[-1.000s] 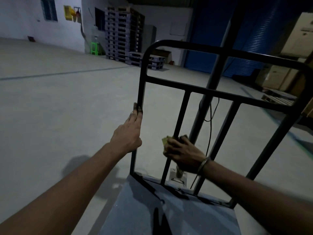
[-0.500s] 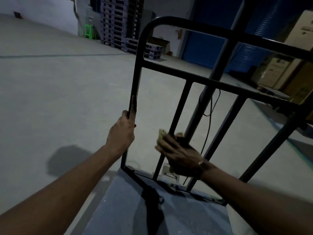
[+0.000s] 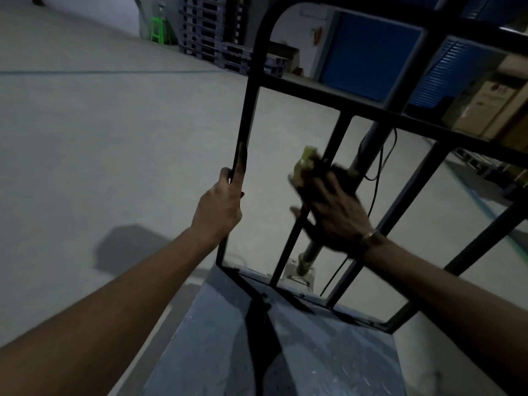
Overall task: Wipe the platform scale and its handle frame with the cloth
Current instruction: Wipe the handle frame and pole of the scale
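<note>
The black handle frame (image 3: pixel 253 90) rises from the far edge of the grey platform scale (image 3: pixel 328 355). My left hand (image 3: pixel 221 207) grips the frame's left upright about halfway up. My right hand (image 3: pixel 331 208) presses a yellow-green cloth (image 3: pixel 305 161) around the first inner vertical bar (image 3: pixel 337 132), fingers wrapped on it. Most of the cloth is hidden under my fingers. Behind the bars stands the scale's grey pole (image 3: pixel 371 144) with a thin black cable (image 3: pixel 377 178) hanging beside it.
Bare concrete floor (image 3: pixel 114 124) spreads to the left. Stacked pallets (image 3: pixel 211 30) and a green stool (image 3: pixel 158 28) stand at the far wall. A blue shutter door (image 3: pixel 368 52) and cardboard boxes (image 3: pixel 485 104) lie behind the frame on the right.
My right hand with the cloth has slid up the inner bar. My left hand has slipped a little lower on the left upright. The view has tilted down and moved closer.
</note>
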Tool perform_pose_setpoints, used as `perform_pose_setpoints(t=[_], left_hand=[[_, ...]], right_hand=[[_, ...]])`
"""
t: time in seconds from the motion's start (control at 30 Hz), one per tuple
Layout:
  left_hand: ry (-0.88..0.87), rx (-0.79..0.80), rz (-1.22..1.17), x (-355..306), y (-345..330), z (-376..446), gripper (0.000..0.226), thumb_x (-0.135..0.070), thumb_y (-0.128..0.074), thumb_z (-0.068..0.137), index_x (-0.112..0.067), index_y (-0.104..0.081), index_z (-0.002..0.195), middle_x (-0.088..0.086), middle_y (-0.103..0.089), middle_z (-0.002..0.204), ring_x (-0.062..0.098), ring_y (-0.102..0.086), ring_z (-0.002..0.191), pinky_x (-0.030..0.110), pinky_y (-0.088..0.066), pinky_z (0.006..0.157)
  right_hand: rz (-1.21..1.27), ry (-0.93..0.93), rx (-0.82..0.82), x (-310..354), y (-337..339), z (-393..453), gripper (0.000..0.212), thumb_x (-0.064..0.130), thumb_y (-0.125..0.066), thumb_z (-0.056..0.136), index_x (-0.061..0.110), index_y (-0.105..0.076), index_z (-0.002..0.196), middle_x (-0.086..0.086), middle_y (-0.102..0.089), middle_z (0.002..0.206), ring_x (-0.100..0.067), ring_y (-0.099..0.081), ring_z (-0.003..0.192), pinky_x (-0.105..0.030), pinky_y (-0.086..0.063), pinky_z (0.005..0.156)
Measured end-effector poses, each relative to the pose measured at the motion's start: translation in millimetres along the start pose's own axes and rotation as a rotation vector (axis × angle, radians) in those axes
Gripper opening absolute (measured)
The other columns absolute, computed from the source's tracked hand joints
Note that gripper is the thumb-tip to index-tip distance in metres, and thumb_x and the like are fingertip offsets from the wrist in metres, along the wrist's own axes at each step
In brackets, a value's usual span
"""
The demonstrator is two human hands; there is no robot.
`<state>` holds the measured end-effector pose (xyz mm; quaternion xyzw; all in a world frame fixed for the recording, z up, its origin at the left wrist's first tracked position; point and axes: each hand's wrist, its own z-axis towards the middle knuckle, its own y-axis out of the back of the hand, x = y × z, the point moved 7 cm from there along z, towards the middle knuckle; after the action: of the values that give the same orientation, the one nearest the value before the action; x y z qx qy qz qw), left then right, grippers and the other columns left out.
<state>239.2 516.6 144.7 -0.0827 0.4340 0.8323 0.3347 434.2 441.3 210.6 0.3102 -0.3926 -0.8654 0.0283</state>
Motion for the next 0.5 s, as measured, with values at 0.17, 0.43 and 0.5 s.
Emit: perform_pose_setpoints(t=[0.17,0.43,0.5], left_hand=[[0.050,-0.017,-0.060,8,3,0,0.096,-0.012,-0.065,0.098,-0.035,-0.002,0.167,0.008,-0.052,0.113,0.030,-0.051,0.062,0.039,-0.044,0.056],[0.100,0.036,-0.100,11,2,2,0.092,-0.017,-0.059,0.102,-0.041,0.005,0.164,0.009,-0.050,0.116,0.033,-0.052,0.068,0.041,-0.043,0.063],[0.097,0.027,-0.091,8,0,0,0.090,-0.016,-0.058,0.101,-0.037,0.002,0.165,0.011,-0.051,0.115,0.037,-0.055,0.070,0.043,-0.047,0.062]], right_hand=[[0.090,0.274,0.435,80,-110,-86,0.054,0.035,-0.046,0.094,0.011,-0.053,0.142,-0.015,-0.029,0.164,-0.038,-0.007,0.157,-0.063,-0.033,0.113],[-0.035,0.286,0.144,90,-95,-85,0.034,0.022,-0.048,0.100,0.017,-0.060,0.132,-0.007,-0.048,0.154,-0.033,-0.042,0.145,-0.052,-0.039,0.106],[-0.026,0.193,0.071,78,-83,-83,0.046,0.017,-0.039,0.101,0.016,-0.048,0.146,-0.007,-0.035,0.163,-0.032,-0.031,0.151,-0.055,-0.030,0.117]])
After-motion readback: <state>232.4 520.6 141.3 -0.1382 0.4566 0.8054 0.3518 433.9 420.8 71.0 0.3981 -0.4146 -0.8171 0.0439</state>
